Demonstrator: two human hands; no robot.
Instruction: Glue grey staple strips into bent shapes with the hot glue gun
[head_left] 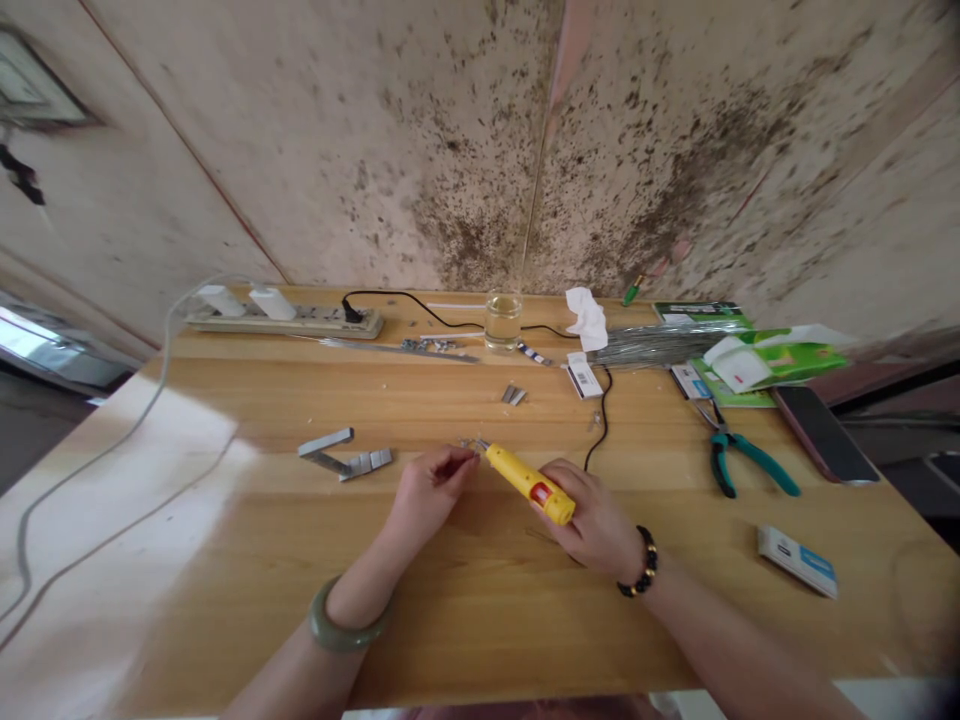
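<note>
My right hand (589, 515) is wrapped round a yellow tool (521, 475) with a red part near its rear end. Its metal tip points up and left, at a tiny metal piece (466, 443) by my left fingertips. My left hand (435, 490) is closed in a pinch; what it grips is too small to make out. Left of it lie grey metal strips (367, 463), one of them angled. A few short grey pieces (514, 395) rest beyond the tool's tip.
At the back stand a power strip (300, 318), a glass of liquid (502, 322) and a bundle of wires (652, 345). Teal pliers (754, 460), a phone (825, 435) and a small box (796, 560) lie at the right. A black cord (606, 410) runs behind my right hand.
</note>
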